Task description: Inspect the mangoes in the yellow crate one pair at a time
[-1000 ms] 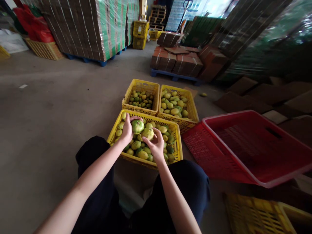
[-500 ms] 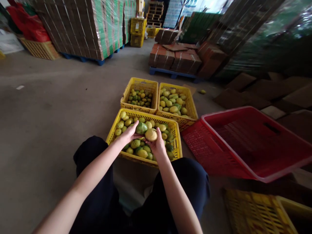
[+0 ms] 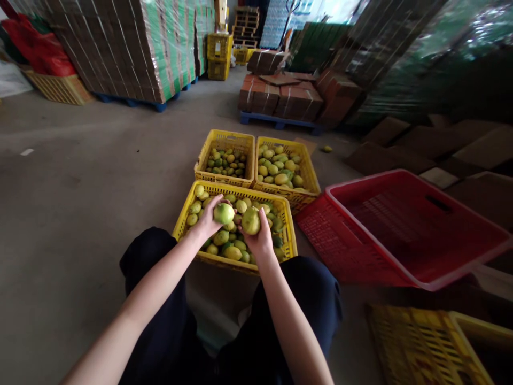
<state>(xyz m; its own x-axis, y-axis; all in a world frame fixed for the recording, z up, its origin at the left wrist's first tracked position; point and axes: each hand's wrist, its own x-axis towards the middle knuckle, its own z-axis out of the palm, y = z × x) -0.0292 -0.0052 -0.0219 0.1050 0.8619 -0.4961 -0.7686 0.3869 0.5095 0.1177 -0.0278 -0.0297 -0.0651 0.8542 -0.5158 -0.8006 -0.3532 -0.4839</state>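
Note:
Over the near yellow crate (image 3: 234, 263), both of my hands hold fruit. My left hand (image 3: 209, 218) is closed round a green lemon (image 3: 224, 214), its end turned up toward me. In my right hand (image 3: 261, 239) is a yellow-green lemon (image 3: 251, 221), with the thumb along its right side. The two lemons are slightly apart. Beneath them lie many green and yellow lemons (image 3: 233, 253) in the crate, partly hidden by my hands.
Behind stand two more yellow crates, one with smaller fruit (image 3: 226, 162) and one with larger lemons (image 3: 281, 166). A red crate (image 3: 352, 240) tilts at the right. Another yellow crate (image 3: 417, 342) is at lower right. Strapped cardboard (image 3: 280, 99) lies on a blue pallet (image 3: 276, 121).
My hands have moved slightly apart. The lemons in them have turned, showing different sides: the left one now looks lighter green, the right one greener. The view has shifted slightly.

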